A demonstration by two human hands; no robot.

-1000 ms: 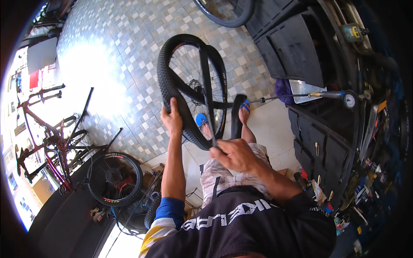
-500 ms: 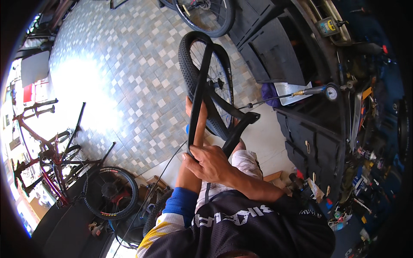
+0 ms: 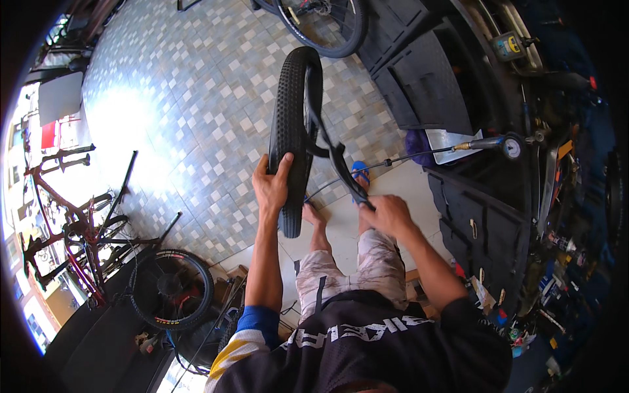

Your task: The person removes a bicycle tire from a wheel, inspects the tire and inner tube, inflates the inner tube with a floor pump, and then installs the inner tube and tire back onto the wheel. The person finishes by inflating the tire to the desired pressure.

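Observation:
A bicycle wheel with a black knobbly tyre [image 3: 293, 124] stands nearly edge-on in front of me. My left hand [image 3: 270, 187] grips its near left side, the thumb lying on the tread. A limp black inner tube [image 3: 342, 167] trails from the wheel's right side, folded and partly twisted. Its near end is in my right hand [image 3: 386, 215], fingers closed round it, above my right knee. The wheel's hub and spokes are hidden by the tyre from this angle.
An air hose with a pressure gauge [image 3: 512, 145] runs across on the right, past dark cabinets [image 3: 426, 78]. A red bicycle frame [image 3: 78, 226] and another wheel [image 3: 171, 289] are at left. Part of a bicycle wheel [image 3: 321, 29] shows at the far edge. Blue flip-flops [image 3: 360, 173] are underfoot.
My hands have moved apart: the right has swung right with the inner tube, which was stretched along the wheel's left. The wheel has turned more edge-on, with my left hand now plainly visible.

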